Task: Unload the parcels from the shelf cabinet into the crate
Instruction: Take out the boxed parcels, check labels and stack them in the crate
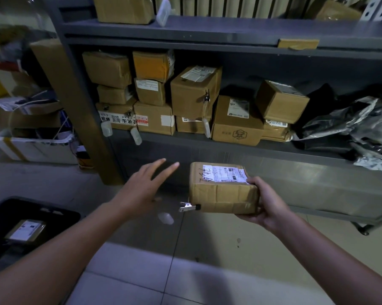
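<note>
One parcel (pixel 221 190) is gripped at its right end by the right hand (pixel 265 201), label up, long axis running left to right, in front of the shelf (pixel 207 142). The left hand (pixel 144 186) hovers near its left end, fingers straight and spread, holding nothing. The crate (pixel 71 214) lies lower left, with open floor (pixel 185 249) between it and the parcel.

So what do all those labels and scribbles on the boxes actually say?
Nothing reads clearly.
Held parcel: label print too small; black handwriting illegible.
Taped box: Chinese characters, blurred.
Logo box: hexagon emblem, label too small.
Other shelf boxes: labels blurred.
Parcel in crate: label blurred.
</note>
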Demonstrator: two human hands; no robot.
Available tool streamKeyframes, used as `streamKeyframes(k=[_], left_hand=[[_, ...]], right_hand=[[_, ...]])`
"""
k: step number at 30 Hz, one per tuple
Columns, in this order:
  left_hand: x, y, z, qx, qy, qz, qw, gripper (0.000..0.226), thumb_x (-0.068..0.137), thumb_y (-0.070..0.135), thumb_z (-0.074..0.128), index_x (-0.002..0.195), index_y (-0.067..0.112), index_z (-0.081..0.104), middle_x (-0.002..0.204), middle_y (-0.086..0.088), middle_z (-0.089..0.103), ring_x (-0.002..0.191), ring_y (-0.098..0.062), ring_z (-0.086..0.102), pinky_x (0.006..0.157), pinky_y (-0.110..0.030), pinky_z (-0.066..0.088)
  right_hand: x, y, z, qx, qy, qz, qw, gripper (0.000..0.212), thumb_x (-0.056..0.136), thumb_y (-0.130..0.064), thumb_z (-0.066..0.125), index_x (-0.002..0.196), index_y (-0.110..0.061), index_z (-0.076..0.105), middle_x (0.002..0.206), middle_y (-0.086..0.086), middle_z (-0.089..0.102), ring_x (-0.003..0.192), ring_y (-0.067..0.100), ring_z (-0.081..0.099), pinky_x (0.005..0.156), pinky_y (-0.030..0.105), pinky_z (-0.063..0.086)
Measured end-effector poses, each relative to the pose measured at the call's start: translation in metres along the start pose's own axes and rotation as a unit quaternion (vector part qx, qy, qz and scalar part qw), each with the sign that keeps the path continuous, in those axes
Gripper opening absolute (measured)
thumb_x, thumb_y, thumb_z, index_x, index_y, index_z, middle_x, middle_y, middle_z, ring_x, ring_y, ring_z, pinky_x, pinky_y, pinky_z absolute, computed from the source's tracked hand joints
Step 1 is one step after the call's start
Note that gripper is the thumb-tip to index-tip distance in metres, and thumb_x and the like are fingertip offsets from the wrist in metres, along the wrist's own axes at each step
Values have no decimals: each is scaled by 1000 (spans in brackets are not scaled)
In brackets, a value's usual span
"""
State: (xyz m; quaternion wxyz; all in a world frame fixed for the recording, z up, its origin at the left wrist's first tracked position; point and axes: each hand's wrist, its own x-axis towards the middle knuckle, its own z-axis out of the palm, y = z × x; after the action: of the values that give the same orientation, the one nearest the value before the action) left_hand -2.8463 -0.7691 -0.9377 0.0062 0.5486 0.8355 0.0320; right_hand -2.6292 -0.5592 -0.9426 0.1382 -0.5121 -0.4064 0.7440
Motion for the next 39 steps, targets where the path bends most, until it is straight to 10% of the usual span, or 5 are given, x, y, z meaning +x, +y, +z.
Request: streamKeyframes(k=[6,12,17,21,39], left_hand=[[10,-10,6,-241,78,-137,958,73,94,24,64,153,40,22,154,3,32,133,-16,42,99,-32,44],[14,9,-16,-531,-48,-251,808,33,100,45,50,129,31,55,124,1,61,105,-22,65,76,-33,52],[5,20,-27,-582,-209,-222,754,38,99,46,49,125,23,62,102,-6,74,82,-15,71,69,-27,60],[2,14,-27,-597,-262,-217,727,43,96,43,52,127,14,62,118,-15,71,101,-25,67,101,-44,50],[-34,-31,-12,-679,-78,-284,672,58,86,34,66,139,40,44,116,0,71,105,-32,70,98,-60,48]], right_hand=[[-1,5,3,-33,-38,-39,998,17,89,-33,63,98,-18,67,91,8,62,80,23,62,71,43,60],[-2,10,10,-94,-143,-71,983,30,83,-36,66,105,-17,72,98,7,71,86,22,65,80,44,59],[-6,11,23,-122,-183,-81,972,36,81,-33,68,109,-12,72,96,8,70,85,21,64,72,40,59],[-2,8,28,-126,-186,-102,969,43,71,-40,70,106,-15,74,93,6,71,87,20,62,73,35,56],[-11,40,119,-91,-169,-190,963,31,90,-19,71,120,-17,67,113,3,73,103,19,70,90,36,55]])
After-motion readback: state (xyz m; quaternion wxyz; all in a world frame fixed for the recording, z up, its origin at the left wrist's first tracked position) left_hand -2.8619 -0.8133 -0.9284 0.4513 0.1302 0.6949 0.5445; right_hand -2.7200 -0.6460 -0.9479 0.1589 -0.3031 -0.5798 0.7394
